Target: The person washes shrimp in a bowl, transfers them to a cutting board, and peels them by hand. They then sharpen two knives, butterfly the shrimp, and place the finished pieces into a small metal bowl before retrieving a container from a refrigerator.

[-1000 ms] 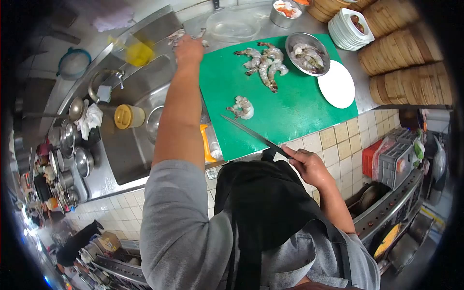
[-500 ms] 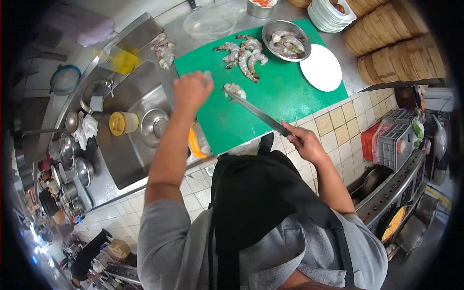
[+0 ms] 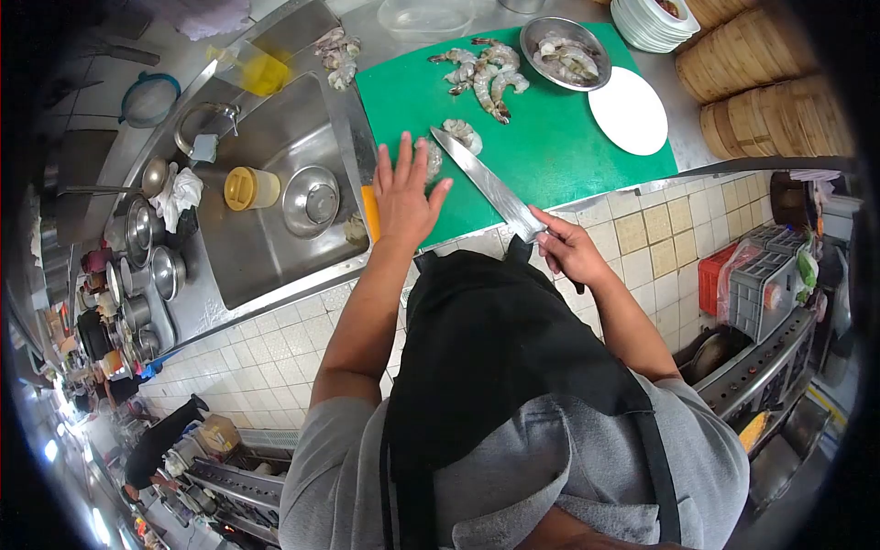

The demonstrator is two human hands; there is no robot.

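My right hand point(image 3: 570, 246) grips the handle of a long, broad-bladed knife point(image 3: 490, 183), its blade lying low over the green cutting board point(image 3: 559, 147). By the knife's tip rests a peeled shrimp point(image 3: 464, 136). My left hand point(image 3: 407, 194) is spread out over the board's left edge, fingers extended. Another shrimp piece point(image 3: 432, 161) lies right beside those fingers, partly covered by them. Farther back on the board are several shrimp point(image 3: 490, 78) with tails on. A metal bowl point(image 3: 579, 27) holds more shrimp, and a white plate point(image 3: 628, 112) is next to it.
Left of the board is a steel sink point(image 3: 247, 270) containing a metal bowl point(image 3: 295, 203) and a yellow-lidded container point(image 3: 252, 188). A pile of shrimp scraps point(image 3: 339, 60) sits on the sink's rim. Stacked white plates point(image 3: 646, 32) and bamboo steamers point(image 3: 765, 110) stand at the right.
My left hand came down from a closed pose in the air to lie spread at the board's left edge. A second shrimp piece now shows beside it. The knife turned slightly, its blade flatter.
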